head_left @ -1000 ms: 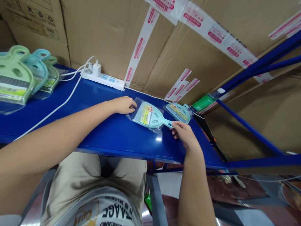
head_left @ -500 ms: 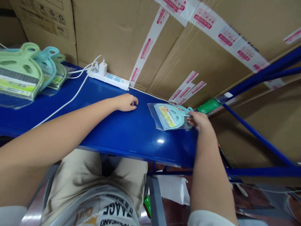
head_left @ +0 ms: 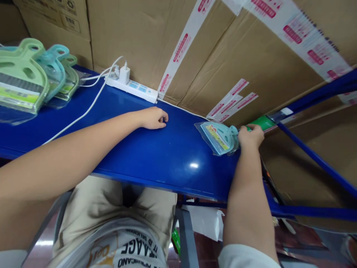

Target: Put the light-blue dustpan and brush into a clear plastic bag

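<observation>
My left hand (head_left: pixel 154 118) rests on the blue tabletop (head_left: pixel 156 156), its fingers loosely curled with nothing in them. At the right end of the table, my right hand (head_left: pixel 252 136) has its fingers closed at the near end of a green packet (head_left: pixel 261 123); the fingertips are partly hidden. Just left of that hand lies a light-blue dustpan set (head_left: pixel 219 137) in clear plastic wrap, its handle end close to the fingers. Several more wrapped dustpan sets, green (head_left: pixel 26 70) and blue (head_left: pixel 57 69), are stacked at the far left.
A white power strip (head_left: pixel 134 88) with plugged-in chargers sits along the back edge, and a white cable (head_left: pixel 83 117) crosses the left side. Large taped cardboard boxes (head_left: pixel 134 41) stand behind the table. Blue metal bars (head_left: pixel 315 158) rise at the right.
My right hand has moved off the dustpan handle, further right to the green packet. The left hand stays in place, fingers still curled. The view has shifted slightly.
</observation>
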Action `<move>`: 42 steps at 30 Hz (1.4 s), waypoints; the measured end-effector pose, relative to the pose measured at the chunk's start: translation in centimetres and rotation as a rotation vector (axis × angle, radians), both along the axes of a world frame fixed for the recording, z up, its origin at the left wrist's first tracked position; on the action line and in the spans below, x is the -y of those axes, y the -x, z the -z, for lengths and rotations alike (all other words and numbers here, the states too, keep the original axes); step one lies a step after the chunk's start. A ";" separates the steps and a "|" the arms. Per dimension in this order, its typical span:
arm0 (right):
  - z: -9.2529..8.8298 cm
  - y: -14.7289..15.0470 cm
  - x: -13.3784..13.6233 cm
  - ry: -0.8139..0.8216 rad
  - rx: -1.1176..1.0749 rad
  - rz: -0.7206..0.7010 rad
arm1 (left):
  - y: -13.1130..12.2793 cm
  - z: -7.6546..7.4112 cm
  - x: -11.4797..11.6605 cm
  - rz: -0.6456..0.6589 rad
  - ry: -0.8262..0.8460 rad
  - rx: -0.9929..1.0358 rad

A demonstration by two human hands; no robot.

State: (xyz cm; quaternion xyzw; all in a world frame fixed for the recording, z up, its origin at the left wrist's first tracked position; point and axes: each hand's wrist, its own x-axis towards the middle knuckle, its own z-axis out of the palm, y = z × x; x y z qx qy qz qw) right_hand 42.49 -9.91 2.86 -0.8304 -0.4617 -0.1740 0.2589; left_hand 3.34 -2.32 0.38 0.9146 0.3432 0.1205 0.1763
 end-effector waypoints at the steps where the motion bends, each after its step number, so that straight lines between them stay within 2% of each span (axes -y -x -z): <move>1: -0.5 1.6 0.2 -0.006 -0.039 0.043 | 0.0 0.0 0.0 0.003 -0.004 0.000; 3: -1.2 5.2 0.6 0.012 -0.045 -0.088 | 0.0 -0.2 0.2 -0.003 -0.007 -0.008; 6: -0.9 10.1 0.7 0.023 0.041 -0.323 | 0.1 -0.7 0.8 -0.029 0.004 -0.040; 9: 0.2 12.3 0.4 0.077 0.120 -0.361 | 0.2 -0.9 1.2 -0.044 0.014 -0.051; 11: 0.9 11.9 0.0 0.165 0.122 -0.301 | 0.2 -0.8 1.0 -0.039 0.011 -0.034; 14: 1.8 9.6 -0.4 0.276 0.096 -0.216 | 0.3 -0.4 0.6 -0.015 0.007 -0.013; 17: 2.4 7.3 -0.7 0.331 0.076 -0.220 | 0.2 0.1 0.1 0.005 0.015 0.013; 20: 2.8 6.4 -1.1 0.367 0.074 -0.255 | 0.2 0.1 0.0 0.003 0.025 0.016; 30: 2.5 8.2 -0.8 0.368 0.113 -0.293 | 0.1 -1.0 0.8 -0.042 0.028 -0.046; 42: 1.5 8.6 -0.2 0.381 0.118 -0.314 | 0.3 -0.7 0.5 -0.003 0.014 -0.001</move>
